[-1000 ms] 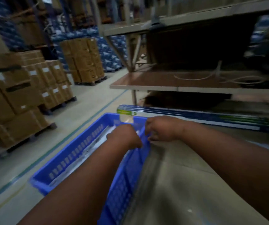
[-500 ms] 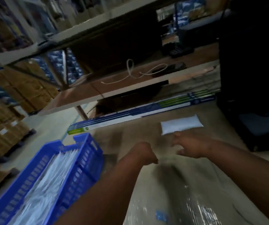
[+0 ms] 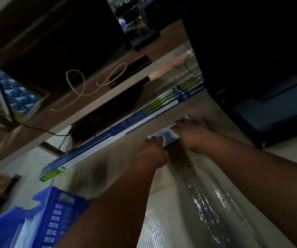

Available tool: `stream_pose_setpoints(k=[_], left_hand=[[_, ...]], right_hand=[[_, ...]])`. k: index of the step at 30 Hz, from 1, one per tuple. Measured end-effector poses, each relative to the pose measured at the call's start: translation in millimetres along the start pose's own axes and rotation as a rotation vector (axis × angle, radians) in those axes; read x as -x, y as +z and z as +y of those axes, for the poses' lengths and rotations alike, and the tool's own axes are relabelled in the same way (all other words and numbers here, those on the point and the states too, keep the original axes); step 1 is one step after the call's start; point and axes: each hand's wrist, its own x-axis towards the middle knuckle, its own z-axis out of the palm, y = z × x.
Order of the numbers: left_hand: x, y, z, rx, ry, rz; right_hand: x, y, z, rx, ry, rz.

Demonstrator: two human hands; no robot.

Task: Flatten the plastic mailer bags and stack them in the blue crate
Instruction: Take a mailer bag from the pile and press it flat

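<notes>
Blue crate (image 3: 42, 217) at near left, already part-filled with flattened bags, within reach for stacking. Far across the table (image 3: 171, 221), white mailer bag (image 3: 163, 136) lying flat. Left hand (image 3: 153, 149) and right hand (image 3: 188, 133) on its two ends, seemingly to gather it; finger curl too blurred to tell.

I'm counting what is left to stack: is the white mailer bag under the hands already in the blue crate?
Out. The white mailer bag lies on the table, both hands on it; the blue crate is apart.
</notes>
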Motion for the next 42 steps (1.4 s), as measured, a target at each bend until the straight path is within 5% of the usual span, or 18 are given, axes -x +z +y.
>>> stream_pose_setpoints(k=[8,14,18,21,25,37,42], left_hand=[[-62,29,-17,0.108,0.033,-0.105],[-69,37,-24,0.022,0.008,-0.012],[-55,61,-35,-0.05,0.052,0.039],[-8,83,-47,0.067,0.106,0.188],[62,106,-63,0.184,0.235,0.345],[261,162,-77,0.284,0.225,0.413],[323,170,-98,0.587,0.205,0.463]], right_hand=[[-41,29,5,0.025,0.064,-0.072],[-49,23,-5,-0.084,0.097,-0.088],[-14,49,-12,-0.111,0.029,0.058],[21,85,-23,-0.2,-0.073,0.271],[81,98,-50,-0.13,-0.167,0.267],[241,139,-124,-0.022,-0.287,0.278],[272,137,-130,-0.109,-0.292,0.258]])
